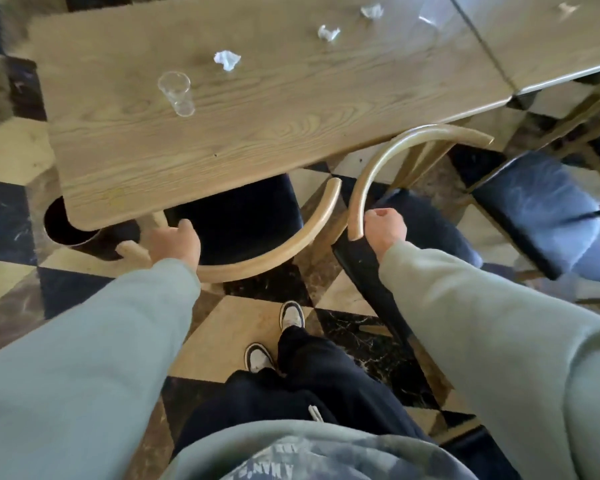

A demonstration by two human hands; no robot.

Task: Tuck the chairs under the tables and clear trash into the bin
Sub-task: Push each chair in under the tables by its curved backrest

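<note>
The left hand (174, 242) curls around the left chair (257, 216)'s curved backrest, its seat half under the table (222, 116). At three o'clock, the right hand (385, 228) grips the right chair (364, 174)'s armrest end.

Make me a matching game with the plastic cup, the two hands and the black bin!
Things:
1. plastic cup
2. left hand
3. right hand
4. black bin

Places:
A. grips the end of the right chair's curved backrest
B. on the floor, partly under the table's corner
C. on the table, near a crumpled tissue
D. on the left chair's backrest

Pairs: 1-C, 2-D, 3-A, 4-B
</note>
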